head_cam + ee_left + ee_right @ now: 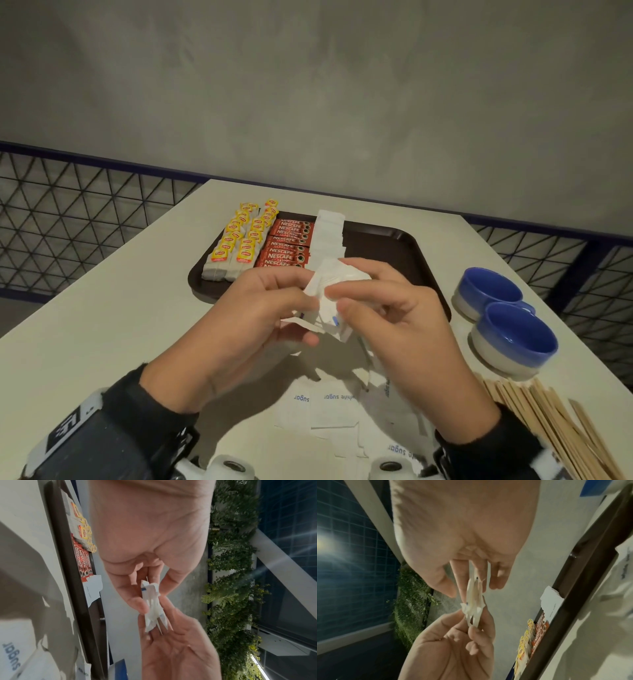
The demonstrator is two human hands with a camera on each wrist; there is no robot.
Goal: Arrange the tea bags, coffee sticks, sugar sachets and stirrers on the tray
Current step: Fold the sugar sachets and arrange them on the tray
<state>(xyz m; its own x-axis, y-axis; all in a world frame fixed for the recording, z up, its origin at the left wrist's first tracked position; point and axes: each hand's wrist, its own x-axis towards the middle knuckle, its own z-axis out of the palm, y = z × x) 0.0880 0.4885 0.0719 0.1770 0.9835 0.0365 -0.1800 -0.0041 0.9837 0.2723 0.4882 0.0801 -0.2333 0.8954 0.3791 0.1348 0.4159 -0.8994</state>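
- Sachets: small bunch held edge-up above the tray, long axis running between the hands.
- Left hand: thumb and fingers pinch one end.
- Right hand: pinches the other end.

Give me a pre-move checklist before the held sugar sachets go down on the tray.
1. Bunch of sachets gripped by both the left hand and the right hand: ok.
2. Bunch squared up: not ok, edges splay out in the left wrist view.
3. Sugar row already started on the tray, beside the coffee sticks: ok.
4. Bare tray floor right of the row: ok.
5. Tea bags in place at the tray's left: ok.
6. Stirrers placed: not ok, they lie on the table.
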